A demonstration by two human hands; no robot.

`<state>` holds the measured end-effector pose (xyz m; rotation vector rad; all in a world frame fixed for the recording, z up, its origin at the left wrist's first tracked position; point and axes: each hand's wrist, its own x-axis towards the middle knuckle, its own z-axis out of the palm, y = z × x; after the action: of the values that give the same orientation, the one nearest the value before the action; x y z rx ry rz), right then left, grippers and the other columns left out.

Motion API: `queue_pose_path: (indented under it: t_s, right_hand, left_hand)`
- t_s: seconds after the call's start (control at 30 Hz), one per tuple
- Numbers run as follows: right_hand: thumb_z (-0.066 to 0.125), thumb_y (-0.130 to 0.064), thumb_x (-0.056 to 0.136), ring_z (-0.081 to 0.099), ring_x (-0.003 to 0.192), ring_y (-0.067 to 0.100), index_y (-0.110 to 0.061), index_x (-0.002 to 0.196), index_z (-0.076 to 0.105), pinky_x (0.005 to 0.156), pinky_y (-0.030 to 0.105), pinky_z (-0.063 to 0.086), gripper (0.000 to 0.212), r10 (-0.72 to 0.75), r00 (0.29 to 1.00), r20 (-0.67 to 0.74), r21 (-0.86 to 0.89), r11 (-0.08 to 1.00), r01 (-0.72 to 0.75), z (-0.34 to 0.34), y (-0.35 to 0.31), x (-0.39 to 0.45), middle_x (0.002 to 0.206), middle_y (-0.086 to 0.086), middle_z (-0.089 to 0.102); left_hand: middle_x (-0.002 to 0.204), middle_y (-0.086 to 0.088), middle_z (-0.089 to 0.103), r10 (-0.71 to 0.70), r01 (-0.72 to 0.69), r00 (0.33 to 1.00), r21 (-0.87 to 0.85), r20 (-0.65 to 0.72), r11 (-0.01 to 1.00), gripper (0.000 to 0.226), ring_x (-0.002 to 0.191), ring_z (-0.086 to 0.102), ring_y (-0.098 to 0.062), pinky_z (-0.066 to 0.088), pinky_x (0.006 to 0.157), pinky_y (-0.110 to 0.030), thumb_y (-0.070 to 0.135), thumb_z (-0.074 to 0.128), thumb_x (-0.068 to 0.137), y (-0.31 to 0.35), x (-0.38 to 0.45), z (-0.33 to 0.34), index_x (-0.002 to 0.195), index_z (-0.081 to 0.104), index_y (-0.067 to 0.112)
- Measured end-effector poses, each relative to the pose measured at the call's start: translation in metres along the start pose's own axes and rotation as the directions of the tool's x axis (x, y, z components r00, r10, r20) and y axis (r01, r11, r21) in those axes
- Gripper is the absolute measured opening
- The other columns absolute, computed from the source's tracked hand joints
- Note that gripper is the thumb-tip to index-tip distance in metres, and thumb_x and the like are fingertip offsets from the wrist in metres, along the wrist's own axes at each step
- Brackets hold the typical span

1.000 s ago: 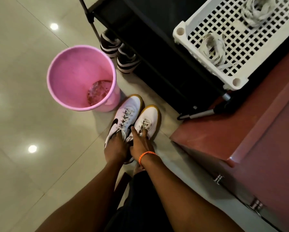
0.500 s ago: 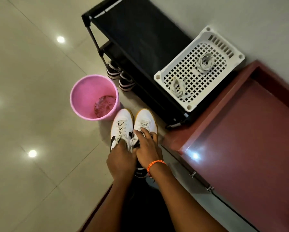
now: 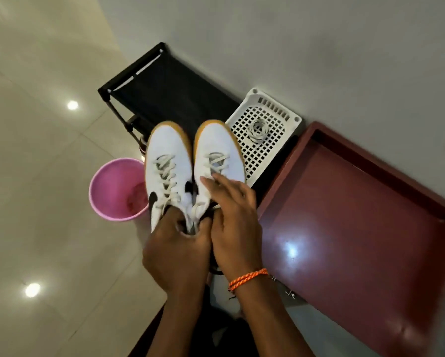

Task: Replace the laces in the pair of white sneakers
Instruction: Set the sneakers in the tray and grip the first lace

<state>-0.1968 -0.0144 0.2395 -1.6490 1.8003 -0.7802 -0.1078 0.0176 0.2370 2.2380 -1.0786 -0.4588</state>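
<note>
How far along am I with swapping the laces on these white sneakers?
Barely started. Both white sneakers are lifted, left hand gripping their heels, right hand resting on the right shoe. The old laces are threaded; a lace coil waits in the white basket.

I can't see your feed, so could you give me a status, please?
Left hand grips both sneakers at heels. Right hand rests open on right one. Old laces still in.

There were two white sneakers [image 3: 190, 171], side by side, and two hands: a left hand [image 3: 176, 256] and a right hand [image 3: 233, 222]. One pink bucket [image 3: 113, 189] stood left, one white perforated basket [image 3: 288, 119] far right, holding one coiled lace [image 3: 258, 130]. One black shoe rack [image 3: 164, 91], one maroon cabinet [image 3: 358, 228], one orange bracelet [image 3: 247, 278].
</note>
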Motion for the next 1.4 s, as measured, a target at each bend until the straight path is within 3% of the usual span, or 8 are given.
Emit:
queue_pose_path:
  t_s: [0.13, 0.33, 0.6, 0.73, 0.9, 1.03, 1.17, 1.4]
  right_hand:
    - [0.052, 0.005, 0.087, 0.032, 0.143, 0.008, -0.042, 0.143, 0.06, 0.105, 0.042, 0.053, 0.074, 0.157, 0.947, -0.28, 0.034, 0.988, -0.154, -0.033, 0.019, 0.007, 0.153, -0.023, 0.048]
    - [0.054, 0.004, 0.086, 0.035, 0.139, 0.014, -0.048, 0.143, 0.056, 0.085, 0.032, 0.043, 0.077, 0.388, 0.748, -0.539, 0.09, 0.909, -0.407, -0.084, 0.081, -0.019, 0.152, -0.026, 0.045]
    - [0.061, -0.012, 0.097, 0.035, 0.13, 0.028, -0.035, 0.154, 0.047, 0.072, 0.033, 0.034, 0.063, 0.519, 0.538, -0.665, 0.031, 0.738, -0.674, -0.097, 0.141, -0.065, 0.157, -0.01, 0.039]
    - [0.059, -0.023, 0.098, 0.035, 0.129, 0.032, -0.034, 0.153, 0.045, 0.074, 0.036, 0.036, 0.058, 0.583, 0.514, -0.629, 0.054, 0.693, -0.719, -0.089, 0.149, -0.078, 0.154, -0.007, 0.039]
    - [0.053, -0.035, 0.1, 0.046, 0.128, 0.034, -0.024, 0.143, 0.055, 0.091, 0.047, 0.047, 0.044, 0.571, 0.55, -0.609, -0.054, 0.663, -0.747, -0.105, 0.162, -0.084, 0.131, 0.009, 0.065]
    - [0.059, -0.03, 0.094, 0.047, 0.123, 0.036, -0.022, 0.129, 0.069, 0.1, 0.048, 0.042, 0.038, 0.454, 0.612, -0.647, -0.129, 0.726, -0.675, -0.14, 0.191, -0.072, 0.126, 0.012, 0.064]
    - [0.062, -0.044, 0.088, 0.033, 0.149, 0.03, -0.034, 0.154, 0.044, 0.125, 0.057, 0.015, 0.069, 0.573, 0.759, -0.309, -0.167, 0.753, -0.637, -0.167, 0.226, -0.072, 0.159, 0.002, 0.044]
    - [0.068, -0.05, 0.088, 0.042, 0.138, 0.038, -0.035, 0.16, 0.028, 0.105, 0.052, 0.046, 0.084, 0.588, 0.76, -0.277, -0.182, 0.745, -0.642, -0.181, 0.235, -0.095, 0.153, 0.009, 0.043]
  left_hand:
    - [0.058, 0.006, 0.046, 0.377, -0.375, 0.911, -0.045, 0.169, 0.926, 0.042, 0.057, 0.047, -0.016, 0.033, 0.05, -0.032, 0.05, 0.073, 0.072, 0.04, 0.016, 0.022, 0.068, 0.045, 0.019]
    - [0.069, 0.003, 0.056, 0.769, -0.782, 0.533, -0.14, 0.353, 0.607, 0.033, 0.068, 0.058, -0.023, 0.024, 0.056, -0.032, 0.05, 0.067, 0.069, 0.089, -0.009, 0.077, 0.072, 0.049, 0.023]
    - [0.066, 0.009, 0.045, 0.871, -0.898, 0.03, -0.369, 0.49, 0.239, 0.034, 0.07, 0.06, -0.027, 0.029, 0.057, -0.032, 0.041, 0.074, 0.076, 0.119, -0.048, 0.151, 0.07, 0.045, 0.026]
    - [0.066, 0.002, 0.051, 0.882, -0.91, -0.064, -0.39, 0.467, 0.14, 0.033, 0.075, 0.058, -0.029, 0.023, 0.065, -0.036, 0.049, 0.073, 0.085, 0.113, -0.052, 0.174, 0.07, 0.057, 0.025]
    - [0.11, -0.007, 0.069, 0.833, -0.914, -0.086, -0.377, 0.546, 0.153, 0.041, 0.119, 0.054, -0.027, 0.033, 0.092, -0.036, 0.038, 0.079, 0.088, 0.107, -0.047, 0.192, 0.128, 0.077, 0.028]
    - [0.102, -0.005, 0.074, 0.821, -0.912, -0.091, -0.379, 0.564, 0.159, 0.037, 0.11, 0.056, -0.032, 0.038, 0.099, -0.037, 0.028, 0.07, 0.083, 0.128, -0.052, 0.194, 0.118, 0.082, 0.028]
    - [0.108, -0.001, 0.069, 0.845, -0.947, -0.083, -0.305, 0.528, 0.098, 0.034, 0.123, 0.048, -0.031, 0.021, 0.123, -0.04, 0.017, 0.072, 0.085, 0.154, -0.081, 0.206, 0.114, 0.082, 0.03]
    - [0.15, 0.007, 0.052, 0.88, -0.993, -0.067, -0.121, 0.471, -0.011, 0.033, 0.138, 0.043, -0.031, 0.024, 0.123, -0.046, 0.02, 0.067, 0.092, 0.184, -0.11, 0.233, 0.117, 0.08, 0.036]
